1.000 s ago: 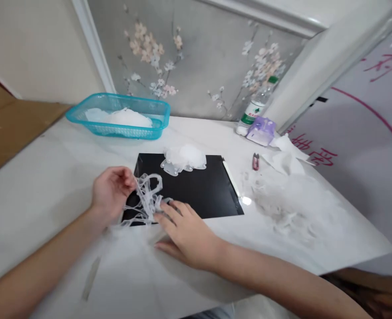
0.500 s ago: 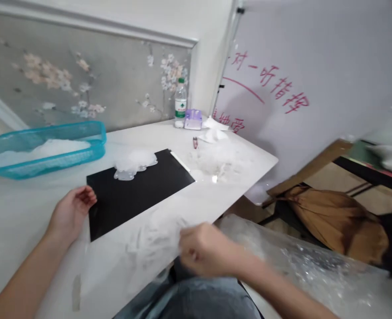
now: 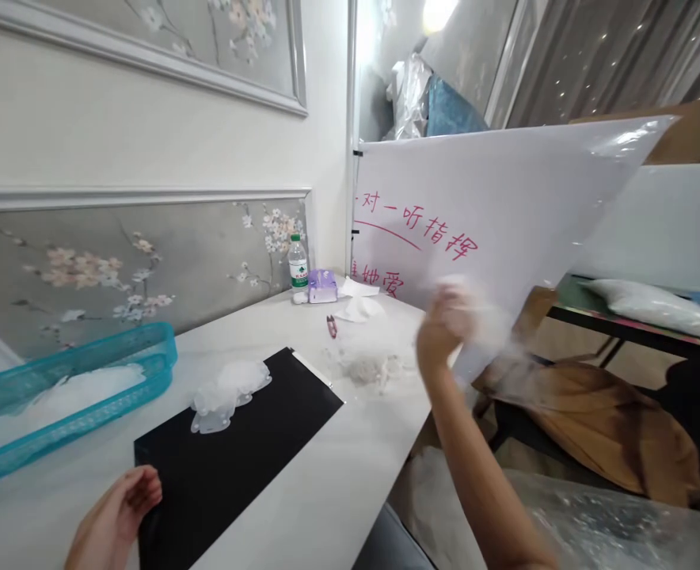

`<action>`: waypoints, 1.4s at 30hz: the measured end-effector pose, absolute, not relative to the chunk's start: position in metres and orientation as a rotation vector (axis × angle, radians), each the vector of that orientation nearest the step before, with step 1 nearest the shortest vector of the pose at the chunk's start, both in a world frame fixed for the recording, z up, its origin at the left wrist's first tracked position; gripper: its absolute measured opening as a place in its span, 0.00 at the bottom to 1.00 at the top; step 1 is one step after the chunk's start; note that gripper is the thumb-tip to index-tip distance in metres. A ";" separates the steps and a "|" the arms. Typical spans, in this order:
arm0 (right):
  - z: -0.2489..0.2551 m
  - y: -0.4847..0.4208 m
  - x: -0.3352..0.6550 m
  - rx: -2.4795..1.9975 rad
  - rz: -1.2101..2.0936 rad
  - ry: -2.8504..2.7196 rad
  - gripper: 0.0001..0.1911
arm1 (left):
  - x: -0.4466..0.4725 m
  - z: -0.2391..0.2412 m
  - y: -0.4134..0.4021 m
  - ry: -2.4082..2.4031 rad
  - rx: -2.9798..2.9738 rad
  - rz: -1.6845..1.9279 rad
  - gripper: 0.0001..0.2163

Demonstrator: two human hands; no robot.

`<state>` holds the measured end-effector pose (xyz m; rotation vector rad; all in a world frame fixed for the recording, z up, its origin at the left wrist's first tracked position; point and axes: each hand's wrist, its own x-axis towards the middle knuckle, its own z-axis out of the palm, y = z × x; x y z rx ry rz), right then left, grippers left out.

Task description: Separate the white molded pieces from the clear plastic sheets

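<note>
Holding a blurry clump of white, see-through filmy material point(image 3: 485, 321) in the raised right hand point(image 3: 439, 336), up in front of a white board with red handwriting point(image 3: 522, 206), near the right end of a white tabletop point(image 3: 367, 435). Seems closed around the clump, but too smeared to make out the exact grip. Trailing off from the knuckles to the right and a bit down, with the long axis roughly on that slant; can't tell one end from the other. Way closer to the right hand than the left. See the left hand point(image 3: 118, 511) by the near-left end of a flat black rectangular mat point(image 3: 225, 483), loosely half-curled, with nothing visible inside; can't tell if touching. Running lengthwise from there to the upper right, same as the ruffled translucent white pile point(image 3: 228, 392) along the far long edge.
</note>
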<state>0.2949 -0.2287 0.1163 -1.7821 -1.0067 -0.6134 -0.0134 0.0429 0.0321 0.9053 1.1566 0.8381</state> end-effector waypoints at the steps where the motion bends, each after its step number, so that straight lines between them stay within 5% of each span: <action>1: 0.096 -0.212 0.299 -1.881 -0.535 -1.023 0.19 | -0.015 0.029 0.045 1.143 0.945 0.846 0.06; 5: 0.039 -0.179 0.320 -2.274 -0.152 -1.016 0.14 | -0.024 0.015 0.056 1.076 1.048 0.819 0.02; 12: 0.049 -0.220 0.334 -2.624 0.320 -1.062 0.30 | -0.024 0.021 0.048 1.090 1.068 0.811 0.11; 18: 0.067 -0.227 0.313 -2.659 -0.120 -0.793 0.37 | -0.023 0.023 0.035 1.043 1.450 0.791 0.10; 22: 0.054 -0.161 0.266 -2.302 -0.355 -0.969 0.45 | -0.026 0.017 0.030 0.988 1.716 0.707 0.11; 28: 0.018 0.004 0.186 -2.136 0.270 -1.829 0.65 | -0.032 0.010 0.031 0.975 1.776 0.646 0.12; 35: 0.012 0.083 0.173 -2.050 0.150 -1.903 0.25 | -0.035 0.010 0.030 0.948 1.766 0.588 0.13; 42: 0.005 0.087 0.173 -1.877 0.059 -1.873 0.15 | -0.037 0.005 0.028 0.950 1.757 0.590 0.13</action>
